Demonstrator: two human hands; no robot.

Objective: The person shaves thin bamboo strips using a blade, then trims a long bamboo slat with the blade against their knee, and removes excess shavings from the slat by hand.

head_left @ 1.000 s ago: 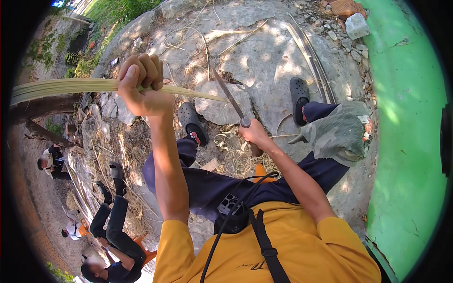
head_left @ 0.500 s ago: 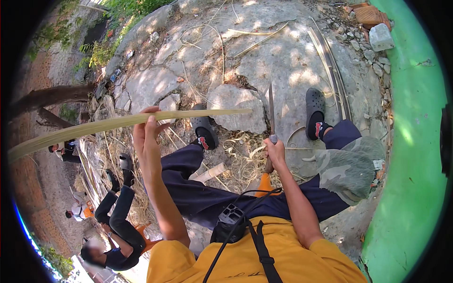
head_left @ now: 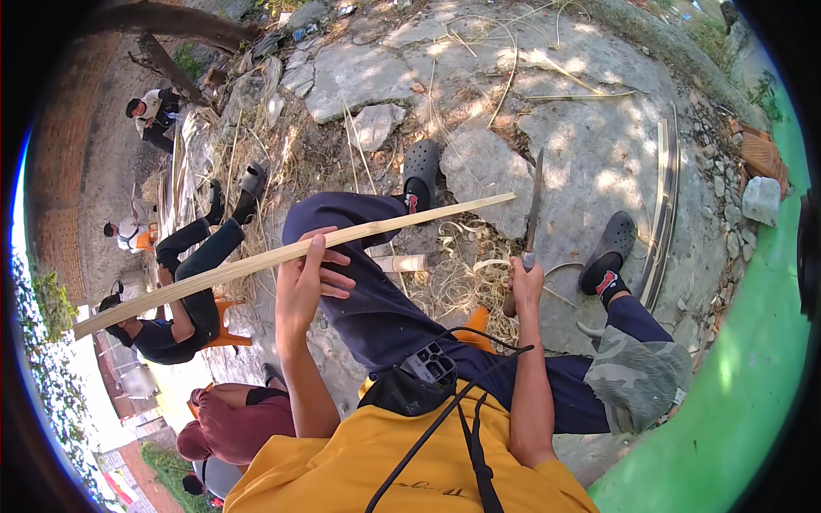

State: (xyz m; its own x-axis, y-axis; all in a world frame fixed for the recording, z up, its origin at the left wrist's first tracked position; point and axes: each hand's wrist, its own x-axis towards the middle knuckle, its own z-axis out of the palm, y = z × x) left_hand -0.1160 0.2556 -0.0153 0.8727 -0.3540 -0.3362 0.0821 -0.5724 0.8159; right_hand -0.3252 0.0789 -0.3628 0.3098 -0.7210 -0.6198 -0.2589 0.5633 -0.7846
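I see the left hand, left of centre, pinching the pale strip, and the right hand, right of centre, squeezing the knife, best aimed away from skin.

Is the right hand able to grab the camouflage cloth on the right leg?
Probably not as it is: the right hand is gripping the knife, though nothing seems to block its way to the camouflage cloth.

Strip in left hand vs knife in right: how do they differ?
Colour: the strip is pale yellow, the knife dark-bladed.
Length: the strip looks much longer than the knife.
Pose: the strip slants across the view; the knife points nearly straight up the picture.
Shared: both are narrow and hand-held.
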